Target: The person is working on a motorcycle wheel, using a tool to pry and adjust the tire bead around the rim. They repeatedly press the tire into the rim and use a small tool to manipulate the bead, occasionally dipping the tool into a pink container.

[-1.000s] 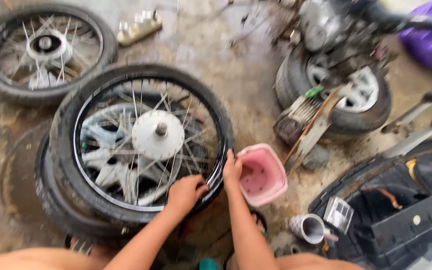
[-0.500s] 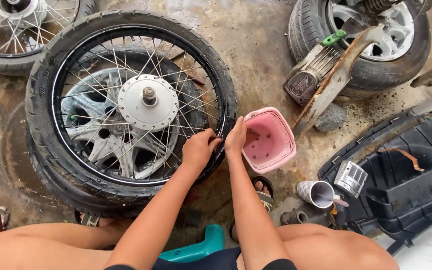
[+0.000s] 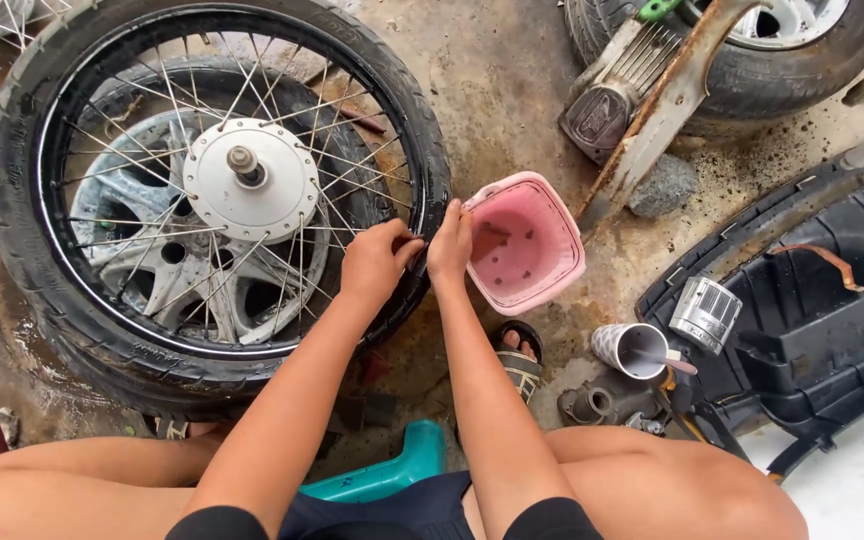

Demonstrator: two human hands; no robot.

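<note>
On the stained concrete floor (image 3: pixel 512 70) | left hand (image 3: pixel 377 262) and right hand (image 3: pixel 449 245) both pinched the black spoked motorcycle wheel's (image 3: pixel 217 190) rim, arms outstretched.

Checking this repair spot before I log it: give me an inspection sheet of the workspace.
Surface: stained concrete floor.
Job's things: spoked wheel with tyre, lying flat on another wheel.
Clutter: pink basket, grey stone, metal can, patterned cup, black plastic panel.
Grippers: left hand and right hand both at the wheel's rim.
Cables: nothing seen.
Surroundings: third tyre top right, teal stool.
</note>
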